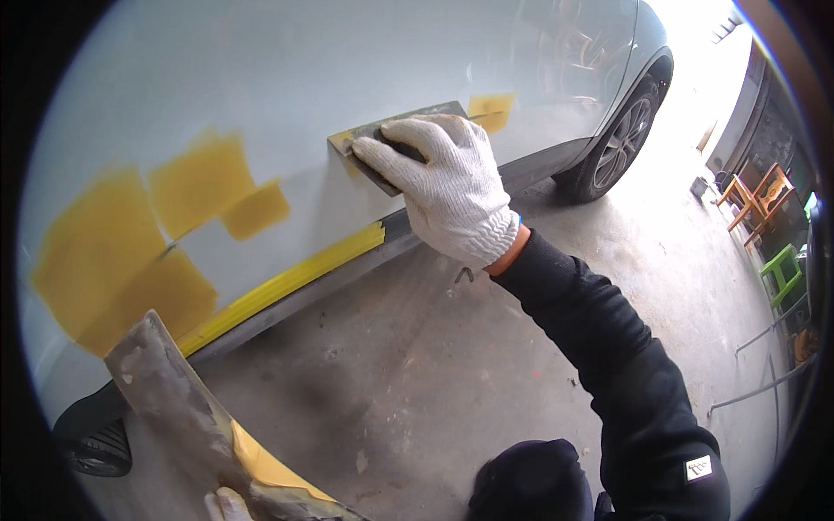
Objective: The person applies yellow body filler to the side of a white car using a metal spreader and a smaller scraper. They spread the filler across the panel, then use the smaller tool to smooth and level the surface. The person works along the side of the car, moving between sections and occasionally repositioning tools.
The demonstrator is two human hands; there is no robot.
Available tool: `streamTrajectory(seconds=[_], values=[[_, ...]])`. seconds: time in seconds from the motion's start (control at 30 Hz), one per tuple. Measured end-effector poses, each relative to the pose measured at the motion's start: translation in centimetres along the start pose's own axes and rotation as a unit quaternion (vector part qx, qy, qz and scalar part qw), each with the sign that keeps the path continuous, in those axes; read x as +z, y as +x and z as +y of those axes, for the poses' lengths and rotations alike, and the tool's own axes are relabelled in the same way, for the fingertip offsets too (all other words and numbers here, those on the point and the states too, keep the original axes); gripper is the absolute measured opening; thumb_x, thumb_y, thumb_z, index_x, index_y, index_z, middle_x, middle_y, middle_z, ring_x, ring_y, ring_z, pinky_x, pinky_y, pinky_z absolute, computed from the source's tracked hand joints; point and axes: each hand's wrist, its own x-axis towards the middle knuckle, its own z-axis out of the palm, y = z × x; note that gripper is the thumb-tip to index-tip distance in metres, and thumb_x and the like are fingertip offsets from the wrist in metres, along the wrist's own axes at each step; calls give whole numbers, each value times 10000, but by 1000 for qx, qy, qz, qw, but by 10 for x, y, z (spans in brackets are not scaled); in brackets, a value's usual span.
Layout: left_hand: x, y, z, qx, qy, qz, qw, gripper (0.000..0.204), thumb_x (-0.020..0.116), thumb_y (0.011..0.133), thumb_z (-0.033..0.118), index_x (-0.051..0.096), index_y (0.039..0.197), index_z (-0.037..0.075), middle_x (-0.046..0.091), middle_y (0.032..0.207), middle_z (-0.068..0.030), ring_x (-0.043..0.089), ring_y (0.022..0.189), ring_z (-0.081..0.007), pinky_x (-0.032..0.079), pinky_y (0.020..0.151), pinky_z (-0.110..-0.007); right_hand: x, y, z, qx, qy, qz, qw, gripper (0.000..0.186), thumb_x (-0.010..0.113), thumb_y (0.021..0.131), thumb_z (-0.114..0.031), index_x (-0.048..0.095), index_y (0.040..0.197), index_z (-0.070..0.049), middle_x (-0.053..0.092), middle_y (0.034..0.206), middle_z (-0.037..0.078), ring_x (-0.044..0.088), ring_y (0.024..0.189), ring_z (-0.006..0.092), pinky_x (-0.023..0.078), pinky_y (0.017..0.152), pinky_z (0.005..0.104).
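My right hand [456, 178], in a white knit glove, grips a flat grey filler spreader [375, 127]. Its blade lies against the lower part of a pale car door [321, 69], with a bit of yellow filler showing at its left end. At the lower left, my gloved left hand [228, 505] is partly cut off by the frame; its fingers curl over the edge of a smeared grey mixing board [169, 404]. A lump of yellow filler [265, 460] sits along that board's edge. Spread filler patches [200, 178] cover the door to the left, and a smaller patch [493, 110] lies right of the spreader.
Yellow masking tape [287, 282] runs along the door's bottom edge above the dark sill. One car wheel [625, 143] stands at upper right, another tyre [100, 447] at lower left. Wooden chairs [763, 198], a green stool [784, 273] and metal bars [756, 392] are at far right.
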Motion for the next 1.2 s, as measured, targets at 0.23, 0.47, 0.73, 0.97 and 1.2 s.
streamTrajectory(seconds=[0.23, 0.47, 0.73, 0.97, 1.2], values=[[-2, 11, 9, 198, 243, -46, 949, 355, 403, 1153, 244, 545, 1032, -59, 517, 973, -159, 536, 886, -252, 458, 804, -371, 12, -30, -7, 16, 7, -12, 1000, 548, 733, 797, -88, 676, 1323, -232, 605, 1208, 38, 546, 1181, 271, 437, 1036, 482], [-19, 2, 7, 409, 506, -105, 752, 362, 514, 909, -105, 666, 1238, -113, 643, 1337, -257, 639, 1141, -502, 550, 1005, -557, 4, -32, -8, 25, 61, -15, 998, 379, 698, 844, -89, 725, 1211, -181, 665, 1106, 35, 622, 1026, 271, 512, 921, 433], [-18, 4, 13, 377, 464, -105, 795, 298, 496, 950, -55, 646, 1202, -107, 620, 1267, -246, 616, 1082, -471, 534, 958, -529, 0, 4, 5, 4, 1, 33, 999, 456, 716, 835, -81, 700, 1274, -201, 640, 1131, 30, 612, 1011, 270, 498, 891, 443], [-10, 5, 16, 264, 335, -101, 899, 251, 478, 990, -4, 627, 1168, -100, 596, 1199, -235, 595, 1022, -438, 517, 911, -500, 23, -26, -14, 30, 4, -4, 1000, 550, 731, 820, -98, 656, 1343, -251, 566, 1232, 32, 517, 1213, 280, 442, 1058, 507], [-10, -1, 23, 156, 231, -76, 957, 229, 460, 1029, 48, 608, 1133, -93, 573, 1130, -223, 574, 963, -405, 500, 864, -471, -1, -29, -11, 34, 77, -44, 995, 418, 702, 843, -87, 700, 1255, -160, 648, 1152, 64, 621, 1071, 277, 517, 953, 462]])
